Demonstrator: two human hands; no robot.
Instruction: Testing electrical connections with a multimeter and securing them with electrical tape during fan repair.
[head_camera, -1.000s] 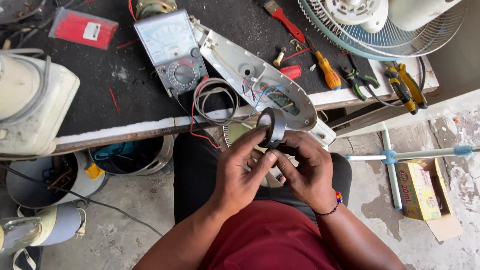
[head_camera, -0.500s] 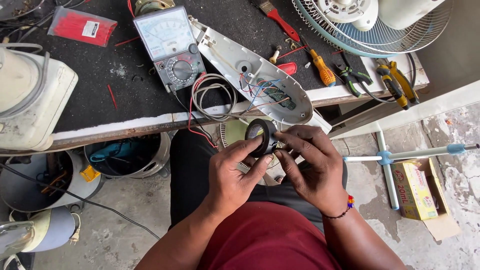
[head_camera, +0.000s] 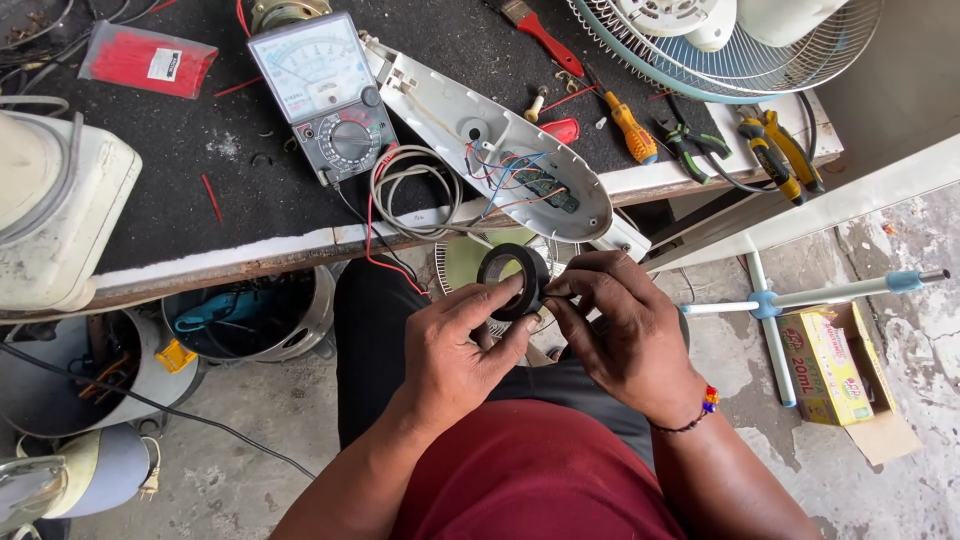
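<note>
- A workbench (head_camera: 200, 255) with a dark top fills the upper half of the frame, its pale front edge running across just above the hands.
- On it, upper centre-left, lies an analogue multimeter (head_camera: 325, 92), and at the upper left a clear packet of red cable ties (head_camera: 145, 58).
- Right of the meter lies a white oval fan housing (head_camera: 480, 135), open side up, with blue and red wires inside; a coil of grey cable (head_camera: 412, 190) lies between it and the meter.
- Upper right: an orange-handled screwdriver (head_camera: 630, 128), green-handled pliers (head_camera: 690, 140), yellow-handled pliers (head_camera: 770, 155) and part of a fan grille (head_camera: 720, 45).
- On the floor at the right stand a small yellow box (head_camera: 822, 365) and a white fan stand (head_camera: 790, 300).
- Nothing lies between the camera and the hands; the bench edge and fan housing sit just behind them in the frame.
- The roll of black tape (head_camera: 512, 280) is at the centre of the frame, just below the bench edge, over the person's lap. It is a glossy black ring, hole facing up-left.
- The left hand (head_camera: 460, 350) grips the roll, thumb across its lower rim and fingers curled beneath.
- The right hand (head_camera: 625, 335) touches the roll's right side, thumb and forefinger pinched together at its edge; what they pinch is too small to tell.
</note>
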